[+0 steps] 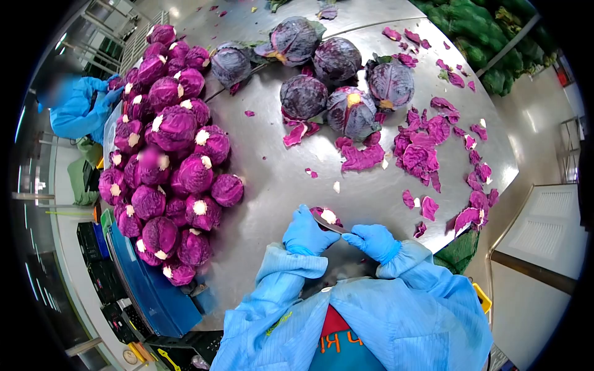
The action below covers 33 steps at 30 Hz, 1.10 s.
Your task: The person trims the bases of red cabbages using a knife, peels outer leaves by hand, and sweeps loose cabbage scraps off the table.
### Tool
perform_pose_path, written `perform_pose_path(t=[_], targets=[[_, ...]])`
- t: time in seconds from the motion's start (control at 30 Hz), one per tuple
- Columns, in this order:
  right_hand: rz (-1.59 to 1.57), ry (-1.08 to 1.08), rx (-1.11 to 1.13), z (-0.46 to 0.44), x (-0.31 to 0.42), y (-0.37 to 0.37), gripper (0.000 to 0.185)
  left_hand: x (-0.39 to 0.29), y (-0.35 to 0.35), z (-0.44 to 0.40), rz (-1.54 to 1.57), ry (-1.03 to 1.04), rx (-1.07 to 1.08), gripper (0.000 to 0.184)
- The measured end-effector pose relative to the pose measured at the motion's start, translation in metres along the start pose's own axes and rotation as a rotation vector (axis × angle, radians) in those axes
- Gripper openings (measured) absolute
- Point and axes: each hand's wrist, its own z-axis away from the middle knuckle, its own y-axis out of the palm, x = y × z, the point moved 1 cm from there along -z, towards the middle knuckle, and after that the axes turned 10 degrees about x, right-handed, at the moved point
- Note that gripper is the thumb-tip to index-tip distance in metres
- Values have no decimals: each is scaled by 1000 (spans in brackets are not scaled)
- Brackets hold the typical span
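Note:
My left hand (305, 231), in a blue glove, is closed around a red cabbage (323, 213) near the table's front edge. Most of that cabbage is hidden by the hand; its pale cut stem end (328, 216) shows. My right hand (372, 242), gloved too, grips a knife (332, 225) whose blade lies across the cabbage beside the stem end. Just beyond my hands, several untrimmed dark red cabbages (352, 114) sit on the metal table (272, 148). Loose purple leaves (421, 154) are scattered to the right of them.
Trimmed red cabbages (176, 128) are heaped along the table's left side. Beyond them stands a person in blue workwear (77, 108). Blue bins (151, 284) and black crates (105, 278) stand low at left. Green net sacks (479, 37) are at the far right.

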Motion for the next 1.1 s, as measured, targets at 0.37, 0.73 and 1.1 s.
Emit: perform_pose_path(t=[0.37, 0.73, 1.1], targets=[[-524, 395, 37, -35, -15, -18, 57, -8, 20, 24, -164, -19, -59, 116], [-141, 68, 32, 6, 4, 22, 42, 38, 32, 11, 91, 166, -131, 118], [-344, 12, 279, -23, -19, 11, 56, 17, 39, 19, -5, 67, -238, 113]])
